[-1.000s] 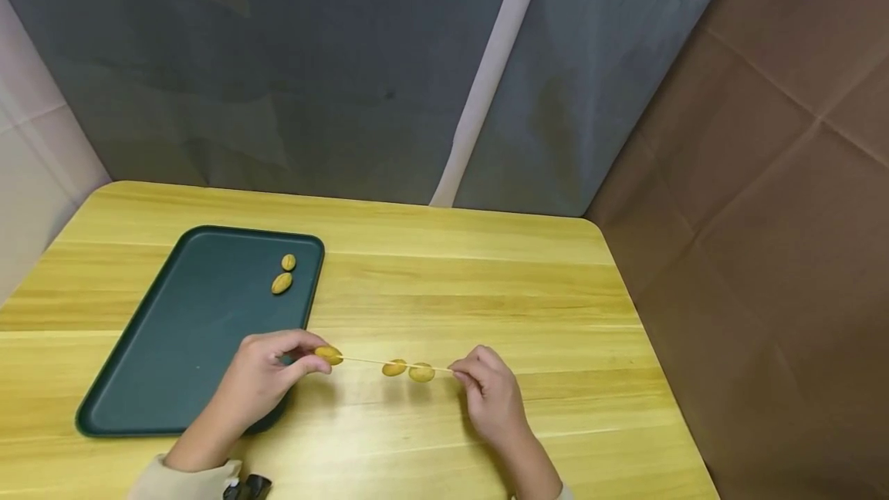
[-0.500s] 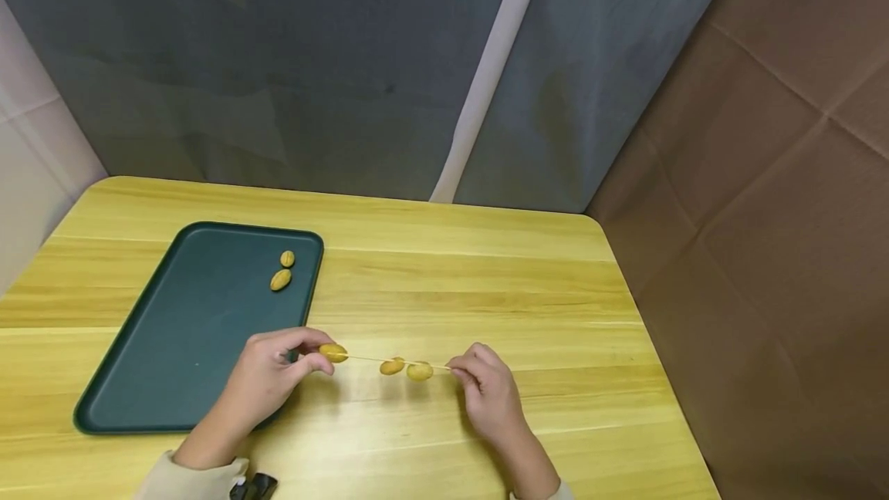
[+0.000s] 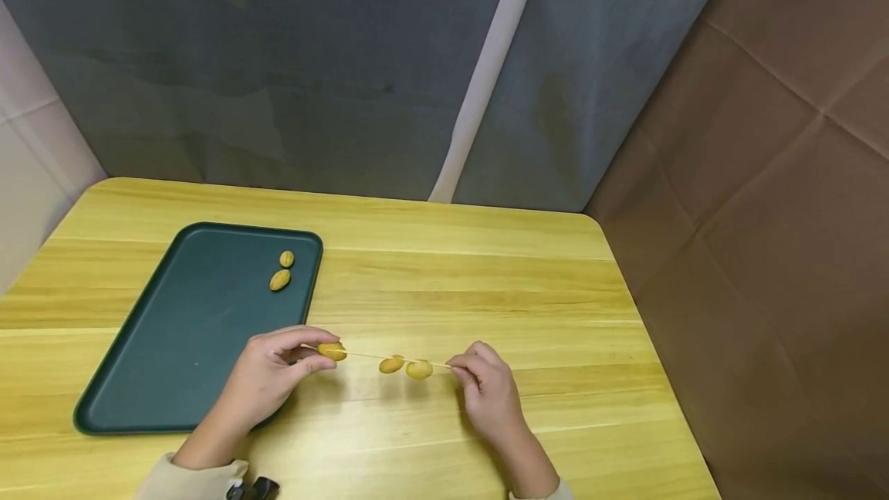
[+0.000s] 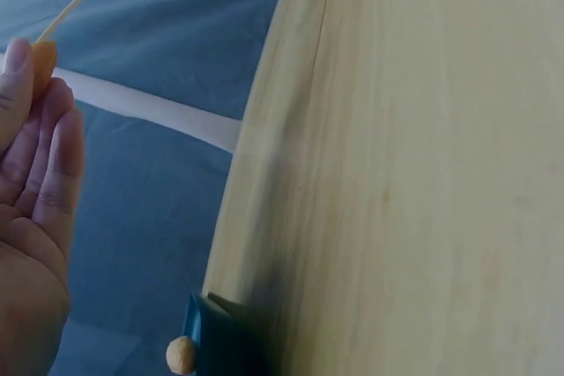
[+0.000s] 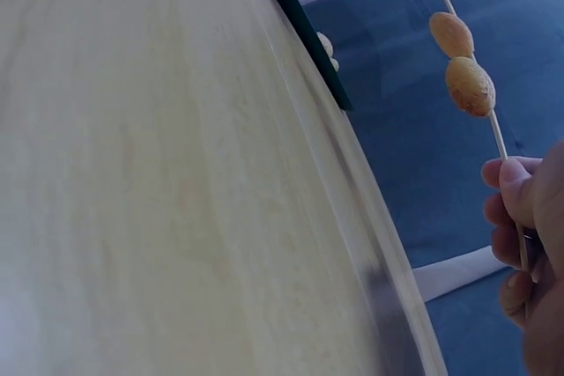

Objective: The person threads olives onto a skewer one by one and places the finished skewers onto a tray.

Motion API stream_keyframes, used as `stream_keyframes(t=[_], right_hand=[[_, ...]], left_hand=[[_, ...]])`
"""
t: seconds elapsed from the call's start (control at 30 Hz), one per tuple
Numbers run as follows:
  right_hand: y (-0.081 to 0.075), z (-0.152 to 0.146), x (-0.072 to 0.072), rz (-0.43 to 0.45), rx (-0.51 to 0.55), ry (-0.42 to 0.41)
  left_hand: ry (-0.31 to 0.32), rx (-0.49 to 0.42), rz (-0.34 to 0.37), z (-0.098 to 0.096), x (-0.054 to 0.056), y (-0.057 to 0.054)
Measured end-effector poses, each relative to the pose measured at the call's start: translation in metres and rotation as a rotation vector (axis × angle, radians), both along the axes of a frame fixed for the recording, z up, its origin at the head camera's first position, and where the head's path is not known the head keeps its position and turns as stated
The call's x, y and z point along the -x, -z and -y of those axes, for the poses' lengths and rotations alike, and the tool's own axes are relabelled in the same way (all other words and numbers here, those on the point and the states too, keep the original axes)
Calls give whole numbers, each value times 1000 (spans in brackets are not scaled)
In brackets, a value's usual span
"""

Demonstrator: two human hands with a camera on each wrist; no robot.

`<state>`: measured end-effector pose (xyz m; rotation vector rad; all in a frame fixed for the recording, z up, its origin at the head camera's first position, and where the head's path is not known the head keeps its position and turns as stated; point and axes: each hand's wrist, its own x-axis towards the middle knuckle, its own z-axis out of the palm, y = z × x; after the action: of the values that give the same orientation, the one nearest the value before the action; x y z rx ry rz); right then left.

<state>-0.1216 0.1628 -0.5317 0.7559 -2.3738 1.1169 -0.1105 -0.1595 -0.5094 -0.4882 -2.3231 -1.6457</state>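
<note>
A thin wooden skewer [image 5: 499, 135] is held level above the table, with two golden-brown oval dough balls [image 5: 470, 87] threaded close together along it. My right hand [image 3: 491, 393] grips the skewer near its right end, the thumb pressing on the stick. At the other end, my left hand [image 3: 267, 369] pinches a third oval dough ball [image 3: 332, 351] between thumb and fingers, and the skewer meets this ball. How deep the stick goes into it is hidden. A stretch of bare stick separates this ball from the other two.
A dark green tray [image 3: 174, 353] lies on the wooden table [image 3: 486, 276] at the left, partly beneath my left forearm. Two more balls [image 3: 281, 279] rest near its far right corner. Grey cloth [image 3: 278, 83] hangs behind the table and brown cloth [image 3: 778, 214] at the right.
The left hand and its ball have shifted very slightly right relative to the other two balls. Both hands keep their hold; the balls on the tray stay put.
</note>
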Motion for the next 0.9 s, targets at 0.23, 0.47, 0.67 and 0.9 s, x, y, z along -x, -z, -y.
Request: stream_keyframes(t=[0.23, 0.47, 0.67, 0.9], right_hand=[[-3, 1, -1, -31, -69, 44], [-5, 2, 0, -66, -99, 67], [-4, 3, 2, -128, -102, 81], [-4, 4, 2, -146, -105, 80]], left_hand=[[54, -116, 51, -1, -2, -1], [69, -154, 87, -3, -2, 2], [74, -176, 105, -4, -2, 2], [106, -203, 124, -6, -1, 2]])
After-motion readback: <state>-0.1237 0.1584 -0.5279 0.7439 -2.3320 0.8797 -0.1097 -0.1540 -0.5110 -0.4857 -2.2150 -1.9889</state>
